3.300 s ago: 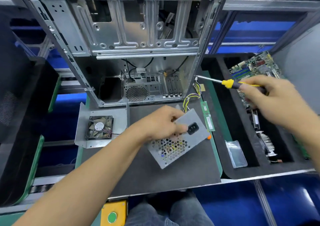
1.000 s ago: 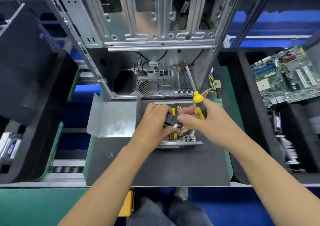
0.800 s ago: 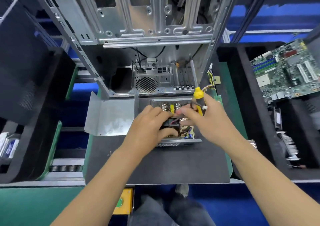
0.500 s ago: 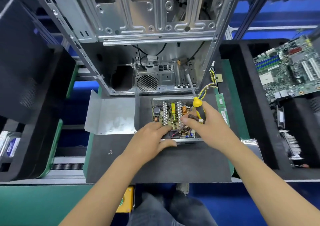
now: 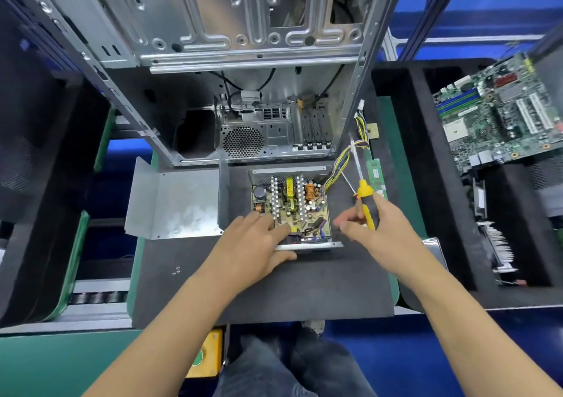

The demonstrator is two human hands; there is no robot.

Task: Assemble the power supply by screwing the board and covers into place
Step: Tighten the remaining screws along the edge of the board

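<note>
The open power supply box point(image 5: 307, 246) lies on the dark mat point(image 5: 262, 290) with its circuit board point(image 5: 291, 206) facing up. A bundle of coloured wires point(image 5: 344, 160) runs out of its far right corner. My left hand point(image 5: 254, 246) rests flat on the board's near left part, thumb along the box's front edge. My right hand point(image 5: 376, 229) hovers just right of the box and grips a yellow-handled screwdriver point(image 5: 364, 197), shaft pointing away from me. A bent metal cover point(image 5: 175, 203) lies left of the box. A few small screws point(image 5: 176, 271) sit on the mat.
An open computer case point(image 5: 243, 61) stands right behind the mat. A motherboard point(image 5: 499, 113) lies in the black foam tray point(image 5: 426, 183) at the right, with a heatsink point(image 5: 499, 244) nearer me. A green memory stick point(image 5: 376, 177) lies beside the screwdriver. Dark bins stand left.
Both hands were bunched over the board's near edge. My right hand has drawn away to the right with the screwdriver, and my left hand has flattened on the board, uncovering most of it.
</note>
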